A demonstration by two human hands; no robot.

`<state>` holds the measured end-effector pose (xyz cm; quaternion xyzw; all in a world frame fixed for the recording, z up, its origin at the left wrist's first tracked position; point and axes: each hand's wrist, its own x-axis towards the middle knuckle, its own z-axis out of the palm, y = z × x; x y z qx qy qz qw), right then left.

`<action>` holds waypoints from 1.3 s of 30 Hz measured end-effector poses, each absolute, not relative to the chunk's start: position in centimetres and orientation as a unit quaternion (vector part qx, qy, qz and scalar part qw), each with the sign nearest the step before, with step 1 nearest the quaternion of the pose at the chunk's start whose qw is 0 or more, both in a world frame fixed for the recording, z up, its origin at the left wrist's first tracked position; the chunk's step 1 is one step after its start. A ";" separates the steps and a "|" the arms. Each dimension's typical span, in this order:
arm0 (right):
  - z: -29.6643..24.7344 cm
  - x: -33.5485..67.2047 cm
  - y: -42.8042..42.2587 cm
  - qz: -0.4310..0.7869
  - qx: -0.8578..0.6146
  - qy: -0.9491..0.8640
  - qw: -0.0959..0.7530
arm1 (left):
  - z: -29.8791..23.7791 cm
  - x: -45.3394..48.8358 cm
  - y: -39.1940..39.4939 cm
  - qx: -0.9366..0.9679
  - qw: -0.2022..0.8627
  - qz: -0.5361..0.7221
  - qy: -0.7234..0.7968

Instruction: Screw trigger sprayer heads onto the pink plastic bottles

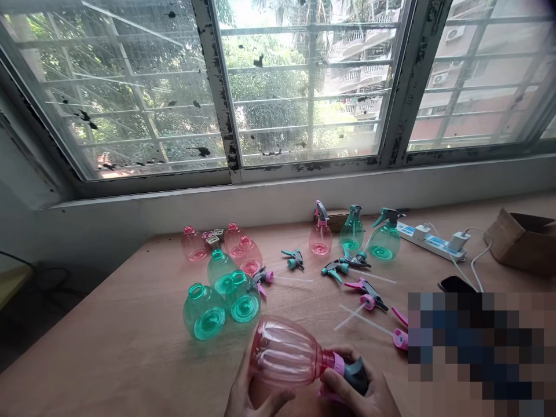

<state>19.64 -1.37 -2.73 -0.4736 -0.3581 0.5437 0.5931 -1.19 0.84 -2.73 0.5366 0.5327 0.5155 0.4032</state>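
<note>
A pink transparent spray bottle (286, 353) lies sideways in the air above the near table edge, its base to the left. Around its base end curls my left hand (247, 388). My right hand (360, 388) grips the pink collar and grey spray head (354, 373) at the bottle's neck; the head sits on the neck. Beyond my hands are loose trigger heads, among them a pink and grey one (369, 294) and a green and grey one (336, 269). Open green bottles (204, 313) and open pink bottles (249, 255) stand to the left.
At the back stand a pink spray bottle (320, 236) and green ones (384, 240) with heads on. A power strip (430, 240) with plugs and cables, a cardboard box (521, 243) and a dark phone (458, 284) are on the right. Blurred blocks cover the lower right.
</note>
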 end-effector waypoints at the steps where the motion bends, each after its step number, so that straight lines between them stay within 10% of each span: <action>1: -2.8 19.7 -1.4 0.546 -0.472 -0.359 0.592 | -2.7 -1.2 0.9 0.540 0.397 0.516 0.534; 39: -2.2 19.4 -1.4 0.534 -0.475 -0.363 0.597 | -2.9 -1.3 1.0 0.541 0.415 0.514 0.520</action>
